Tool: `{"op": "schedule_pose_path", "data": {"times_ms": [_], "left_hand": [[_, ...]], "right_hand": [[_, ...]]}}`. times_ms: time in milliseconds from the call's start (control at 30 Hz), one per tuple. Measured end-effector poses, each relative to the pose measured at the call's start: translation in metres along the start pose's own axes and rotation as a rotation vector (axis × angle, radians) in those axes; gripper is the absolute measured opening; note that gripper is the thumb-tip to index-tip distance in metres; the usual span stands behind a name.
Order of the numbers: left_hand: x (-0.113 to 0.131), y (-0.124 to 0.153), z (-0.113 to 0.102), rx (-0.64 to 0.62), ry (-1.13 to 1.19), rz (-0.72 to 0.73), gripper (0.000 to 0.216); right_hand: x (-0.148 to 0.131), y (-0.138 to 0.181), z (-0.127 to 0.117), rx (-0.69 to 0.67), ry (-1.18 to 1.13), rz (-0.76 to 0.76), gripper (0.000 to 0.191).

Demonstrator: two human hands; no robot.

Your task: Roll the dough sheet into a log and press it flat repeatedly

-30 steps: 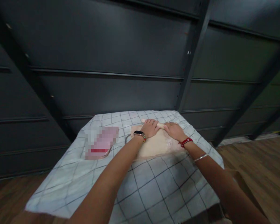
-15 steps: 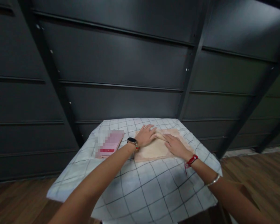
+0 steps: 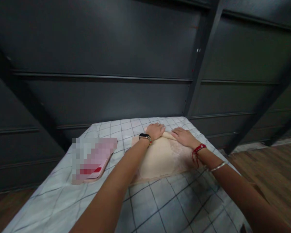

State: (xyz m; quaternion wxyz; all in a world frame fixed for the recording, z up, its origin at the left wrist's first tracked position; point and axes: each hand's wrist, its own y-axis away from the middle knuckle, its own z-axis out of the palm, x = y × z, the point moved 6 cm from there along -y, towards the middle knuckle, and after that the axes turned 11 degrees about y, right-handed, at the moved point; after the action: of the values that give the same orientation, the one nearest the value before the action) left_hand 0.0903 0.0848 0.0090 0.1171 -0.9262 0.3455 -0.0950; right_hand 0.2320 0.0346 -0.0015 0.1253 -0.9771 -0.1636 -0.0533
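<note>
My left hand [image 3: 155,130], with a watch at its wrist, rests palm down on the left end of a pale beige roll [image 3: 169,135], fingers stretched toward the far side. Across the other end lies my right hand [image 3: 184,135], flat, fingers extended, a red bracelet at the wrist. I cannot tell whether the roll is a separate stick or a rolled-up edge. A thin beige sheet [image 3: 157,158] spreads on the near side of the roll. Beneath it shows a pinkish mat or cloth [image 3: 185,158] with whitish, lace-like patches. The roll's ends are hidden under my hands.
A pink phone-like slab [image 3: 99,161], partly pixelated, lies at the left on the white checked cloth [image 3: 157,200] over the table. Behind stands a dark panelled wall [image 3: 111,100] with a slanting post [image 3: 196,84]. Wooden floor [image 3: 269,171] shows at the right.
The view has moved closer and tilted, so the cloth looks larger. Both hands remain over the roll, now along the far side of the beige sheet, with the right fingers straighter.
</note>
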Motion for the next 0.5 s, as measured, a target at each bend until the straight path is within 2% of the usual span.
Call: {"op": "schedule_pose_path", "data": {"times_ms": [133,267,367,500], "left_hand": [[-0.008,-0.02,0.008,-0.044,0.016,-0.034,0.046],[-0.011,-0.026,0.013,-0.076,0.04,-0.05,0.045],[-0.008,-0.019,0.009,-0.078,0.032,-0.051,0.047],[0.003,0.007,-0.003,-0.054,0.023,-0.042,0.045]], "right_hand": [[0.015,-0.017,0.009,-0.054,-0.008,0.0,0.045],[0.019,-0.02,0.009,-0.065,0.02,0.019,0.045],[0.011,-0.013,0.004,-0.044,0.031,0.017,0.047],[-0.012,0.004,-0.006,-0.034,0.013,-0.053,0.048]]}}
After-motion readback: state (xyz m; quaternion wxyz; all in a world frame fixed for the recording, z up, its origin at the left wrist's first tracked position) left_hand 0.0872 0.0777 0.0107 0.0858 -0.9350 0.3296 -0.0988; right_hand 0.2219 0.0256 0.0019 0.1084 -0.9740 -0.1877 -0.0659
